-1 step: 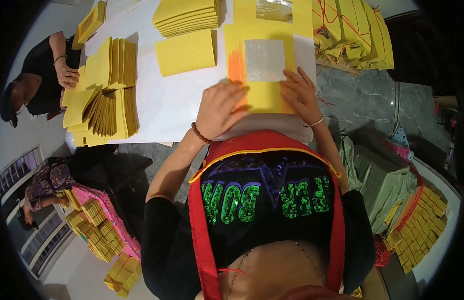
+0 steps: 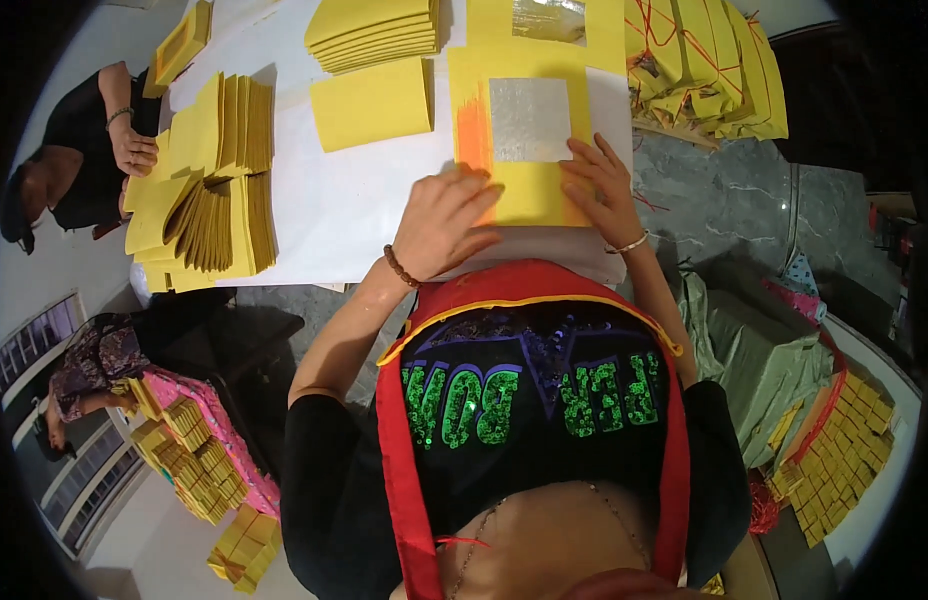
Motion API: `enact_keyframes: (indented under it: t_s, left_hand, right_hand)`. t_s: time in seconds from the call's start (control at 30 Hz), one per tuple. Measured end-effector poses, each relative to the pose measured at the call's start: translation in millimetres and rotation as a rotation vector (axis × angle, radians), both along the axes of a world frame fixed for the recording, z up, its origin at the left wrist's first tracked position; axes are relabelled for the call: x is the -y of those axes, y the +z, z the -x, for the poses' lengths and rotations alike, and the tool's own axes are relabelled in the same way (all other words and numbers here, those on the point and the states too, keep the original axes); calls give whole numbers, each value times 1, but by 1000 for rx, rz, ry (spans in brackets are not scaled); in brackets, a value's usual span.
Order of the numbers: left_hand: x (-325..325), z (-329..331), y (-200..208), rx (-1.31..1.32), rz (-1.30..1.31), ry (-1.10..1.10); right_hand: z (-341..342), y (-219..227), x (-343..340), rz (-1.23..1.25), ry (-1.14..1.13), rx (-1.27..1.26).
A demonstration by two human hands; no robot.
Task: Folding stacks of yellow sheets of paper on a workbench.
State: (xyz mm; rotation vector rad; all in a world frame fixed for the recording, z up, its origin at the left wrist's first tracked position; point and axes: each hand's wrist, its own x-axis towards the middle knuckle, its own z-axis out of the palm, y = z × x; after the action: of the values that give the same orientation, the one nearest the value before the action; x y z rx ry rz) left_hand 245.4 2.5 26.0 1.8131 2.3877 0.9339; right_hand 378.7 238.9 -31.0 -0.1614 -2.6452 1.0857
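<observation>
A yellow paper sheet [image 2: 529, 195] lies flat on the white-covered table in front of me. It carries a silver foil square [image 2: 529, 120] in its middle and a streaky orange band [image 2: 472, 128] down its left side. My left hand [image 2: 449, 215] is over the sheet's near left edge, fingers loosely stretched and slightly apart. On the right edge rests my right hand [image 2: 602, 188], its fingers spread beside the foil. Neither hand shows anything held. Beyond this sheet lies another yellow sheet with a foil square [image 2: 549, 20], cut off by the frame.
Left of the sheet are a folded yellow paper [image 2: 372, 108] and a stack of folded papers [image 2: 372, 35]. Larger yellow bundles [image 2: 209, 190] stand farther left, where another person's hand [image 2: 136, 152] touches them. Tied yellow packets [image 2: 709, 65] lie at the far right.
My left hand has shifted very slightly at the sheet's left edge, its fingertips a little lower. My right hand and the sheet look unmoved.
</observation>
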Motion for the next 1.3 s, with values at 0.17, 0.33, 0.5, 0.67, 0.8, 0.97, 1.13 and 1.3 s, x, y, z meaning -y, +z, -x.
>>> enact_keyframes:
  t_s: [0.17, 0.33, 0.5, 0.67, 0.8, 0.97, 1.13, 1.3]
  left_hand:
    - [2, 3, -9, -98, 54, -139]
    - [-3, 2, -4, -97, 108, -174]
    - [-7, 6, -3, -67, 45, -215]
    - [-9, 11, -3, 108, -20, -202]
    - [-11, 17, -2, 318, 18, -145]
    - [-13, 21, -2, 477, 75, -58]
    - [-14, 24, -5, 659, 140, 19]
    - [-15, 23, -6, 741, 131, 70]
  right_hand:
    - [3, -4, 4, 280, 18, -67]
    - [3, -10, 5, 346, -30, -67]
    - [2, -11, 8, 482, -28, -74]
    - [1, -20, 4, 557, -26, -80]
    - [3, -10, 5, 740, -47, -31]
    - [2, -20, 1, 722, 12, -100]
    - [2, -24, 2, 790, -20, -78]
    - [2, -21, 1, 736, -22, -40]
